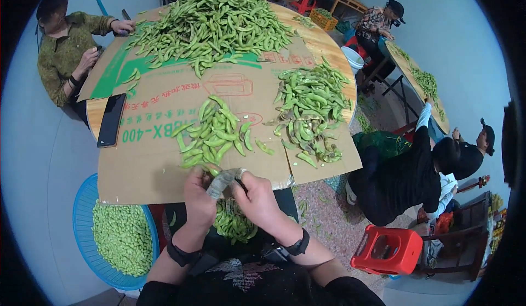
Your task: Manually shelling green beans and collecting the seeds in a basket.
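At the near edge of the cardboard, my left hand [199, 199] is closed with a soybean pod [211, 169] at its fingertips. Close beside it, my right hand [256, 197] has its thumb and fingers pressed together; what they hold, if anything, is hidden. Grey wrapping [222, 183], which looks like tape on fingers, shows between the two hands. Just beyond them lies a small heap of green pods [213, 136]. Below my hands, more pods or empty hulls [234, 224] sit in my lap area. At the lower left stands a blue basket [82, 218] filled with shelled green beans [121, 237].
A large pod pile [213, 24] covers the far part of the round table [334, 59]. Browned pods and hulls [312, 103] lie on the right. A phone [111, 121] rests at the left edge. A red stool [387, 249] stands lower right. Other people sit around.
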